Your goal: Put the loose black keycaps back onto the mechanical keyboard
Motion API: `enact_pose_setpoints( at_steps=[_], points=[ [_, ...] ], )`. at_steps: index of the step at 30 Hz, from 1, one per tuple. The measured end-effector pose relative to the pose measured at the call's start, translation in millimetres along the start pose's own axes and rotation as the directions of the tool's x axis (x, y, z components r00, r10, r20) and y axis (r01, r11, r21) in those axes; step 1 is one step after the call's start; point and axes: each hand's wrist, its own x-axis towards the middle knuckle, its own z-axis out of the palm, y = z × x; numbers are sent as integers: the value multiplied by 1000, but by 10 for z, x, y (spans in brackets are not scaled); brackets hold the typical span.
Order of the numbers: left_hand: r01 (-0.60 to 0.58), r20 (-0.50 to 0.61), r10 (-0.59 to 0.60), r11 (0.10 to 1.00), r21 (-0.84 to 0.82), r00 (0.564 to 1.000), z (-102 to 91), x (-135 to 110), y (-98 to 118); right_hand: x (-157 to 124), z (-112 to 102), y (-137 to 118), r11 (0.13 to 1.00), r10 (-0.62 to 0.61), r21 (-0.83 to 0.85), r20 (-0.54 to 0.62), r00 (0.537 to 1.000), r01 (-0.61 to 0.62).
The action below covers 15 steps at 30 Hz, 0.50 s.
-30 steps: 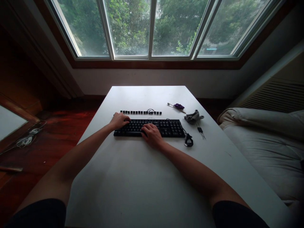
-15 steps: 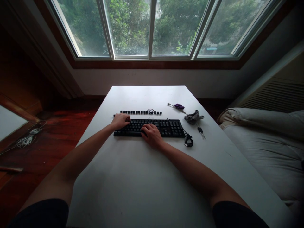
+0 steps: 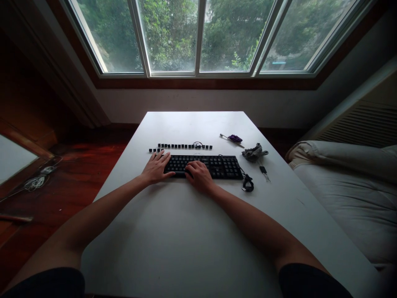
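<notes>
A black keyboard (image 3: 228, 166) lies across the white table. Over its left end my left hand (image 3: 155, 169) rests palm down, fingers spread and thumb out to the right, holding nothing. My right hand (image 3: 200, 176) is on the keyboard's middle, its fingers bent and drawn in towards the thumb. Whatever its fingertips grip, if anything, is too small to make out. Behind the keyboard stands a long row of small black keycaps (image 3: 177, 146). A shorter row of keycaps (image 3: 154, 150) sits just beyond my left fingertips. Among the long row lies a small wire-like item (image 3: 197, 145).
Right of the keyboard are its coiled cable (image 3: 247, 183), a crumpled grey cloth (image 3: 254, 152), a brush-like tool with a purple part (image 3: 235, 138), and a small black piece with a pale end (image 3: 263, 169). A padded couch (image 3: 341, 190) borders the table's right side.
My left hand has come back from the short keycap row, opened, and spread over the keyboard's left end. More keycaps of that row now show. My right hand has hardly moved.
</notes>
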Motion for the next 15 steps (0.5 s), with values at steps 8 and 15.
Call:
enact_pose_setpoints(
  at_steps=[8,15],
  points=[
    [-23,39,23,1000,20,999,-53,38,39,-5,15,-3,1000,7,6,6,1000,-7],
    [-3,18,3,1000,-5,1000,-1,47,-46,-12,4,-10,1000,-3,0,-7,1000,3]
  ],
)
